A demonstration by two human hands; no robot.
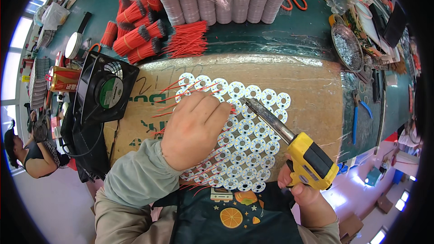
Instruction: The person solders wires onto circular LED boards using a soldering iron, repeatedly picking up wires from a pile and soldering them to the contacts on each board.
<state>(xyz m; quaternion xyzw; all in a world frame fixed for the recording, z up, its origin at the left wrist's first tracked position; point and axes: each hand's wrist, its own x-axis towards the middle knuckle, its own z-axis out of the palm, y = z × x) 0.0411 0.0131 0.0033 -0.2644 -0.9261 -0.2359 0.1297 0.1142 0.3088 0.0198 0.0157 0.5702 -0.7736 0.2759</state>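
Round white LED circuit boards (245, 127) with centre holes lie in close rows on a cardboard sheet (312, 90). Thin red wires run out leftward from boards in the left-hand rows. Over the upper middle of the rows is my left hand (196, 124), its fingers closed; a bit of red wire (233, 109) shows at the fingertips, which are mostly hidden. My right hand (302, 190) grips the handle of a yellow and black soldering gun (312, 162). Its dark tip points up and left, close to the boards beside my left fingertips.
A black fan (107, 86) stands at the left. Bundles of red wires (131, 40) and a loose red wire pile (186, 39) lie behind the cardboard. Tall stacks of round boards (221, 4) stand at the back. A metal pan (347, 47) and blue-handled pliers (355, 119) are at the right.
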